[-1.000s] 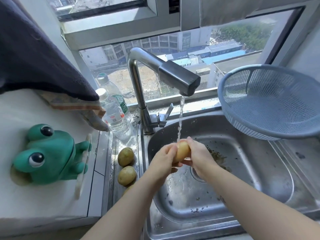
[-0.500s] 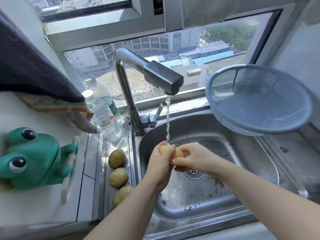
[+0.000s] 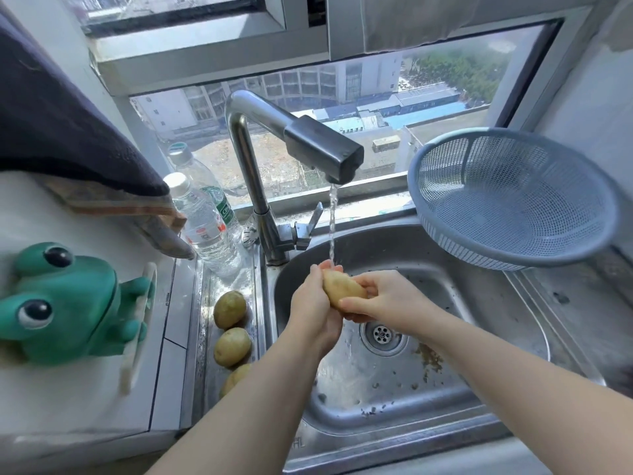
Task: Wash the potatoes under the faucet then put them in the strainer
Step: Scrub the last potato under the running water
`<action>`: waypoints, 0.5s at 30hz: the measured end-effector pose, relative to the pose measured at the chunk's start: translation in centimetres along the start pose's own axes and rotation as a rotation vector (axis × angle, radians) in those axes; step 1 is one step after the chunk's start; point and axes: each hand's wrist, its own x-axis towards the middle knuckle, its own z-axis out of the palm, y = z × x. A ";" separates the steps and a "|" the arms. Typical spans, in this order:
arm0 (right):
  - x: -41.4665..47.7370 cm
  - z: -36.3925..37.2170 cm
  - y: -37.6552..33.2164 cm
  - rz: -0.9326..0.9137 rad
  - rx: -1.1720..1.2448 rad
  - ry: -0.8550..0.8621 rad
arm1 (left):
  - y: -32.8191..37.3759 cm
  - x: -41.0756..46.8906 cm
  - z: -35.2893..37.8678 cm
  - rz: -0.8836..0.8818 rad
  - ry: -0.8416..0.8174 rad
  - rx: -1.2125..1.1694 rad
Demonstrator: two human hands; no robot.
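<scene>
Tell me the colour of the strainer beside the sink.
The strainer is a pale grey-blue plastic mesh, empty, seen clearly in the head view.

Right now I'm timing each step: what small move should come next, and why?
Probably carry the potato, held between the left hand and right hand under the faucet stream, rightward into the blue strainer, which looks empty. Three potatoes wait beside the sink.

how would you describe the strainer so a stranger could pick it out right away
Start at the steel sink below the window. At its back right corner, right of the faucet, sits the strainer, tilted toward the basin. It is the only blue-grey plastic mesh bowl here, and it is empty.
</scene>
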 end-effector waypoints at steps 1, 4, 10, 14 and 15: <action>0.0 -0.1 0.0 0.056 0.140 -0.038 | -0.2 -0.2 -0.3 0.043 -0.041 0.091; -0.1 -0.1 0.2 0.136 0.271 -0.113 | -0.6 -0.9 -1.8 0.116 -0.223 0.306; -0.5 1.8 0.3 -0.129 -0.402 0.161 | -1.0 -0.8 -2.1 0.220 -0.129 0.328; -0.8 2.4 0.8 -0.313 -0.441 0.255 | -1.4 -0.6 -0.7 0.294 0.057 0.390; -0.9 2.4 1.0 -0.332 -0.486 0.251 | -1.5 -0.5 -0.5 0.277 0.078 0.391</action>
